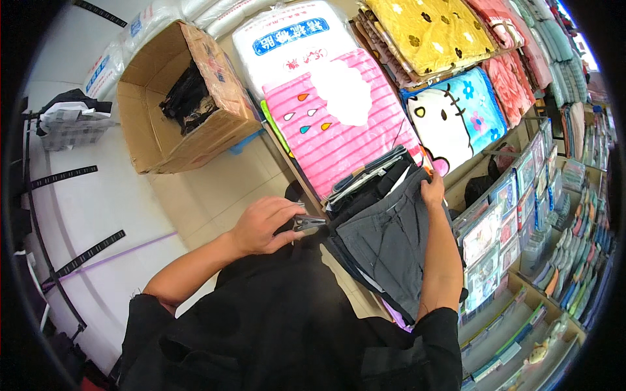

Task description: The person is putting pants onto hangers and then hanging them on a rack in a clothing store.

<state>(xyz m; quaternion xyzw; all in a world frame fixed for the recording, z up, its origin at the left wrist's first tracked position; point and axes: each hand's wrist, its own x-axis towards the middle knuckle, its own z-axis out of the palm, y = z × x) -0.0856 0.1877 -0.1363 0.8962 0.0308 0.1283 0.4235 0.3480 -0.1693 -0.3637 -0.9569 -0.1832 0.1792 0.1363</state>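
My left hand (pixel 264 225) pinches a small grey clip (pixel 306 222), held just left of a stack of dark trousers. My right hand (pixel 433 192) grips the upper right edge of the top pair of grey trousers (pixel 391 241), with its fingers curled over the waistband. Beneath and behind that pair lie more folded dark garments (pixel 362 189), resting against a pink striped packaged blanket (pixel 336 137).
An open cardboard box (pixel 147 130) holding black material stands upper left. Wall rails (pixel 85 254) run at left. Folded blankets (pixel 430 32) and white bagged bedding (pixel 287 39) are piled ahead. Shelves of packaged goods (pixel 482 260) and socks (pixel 567 247) fill the right.
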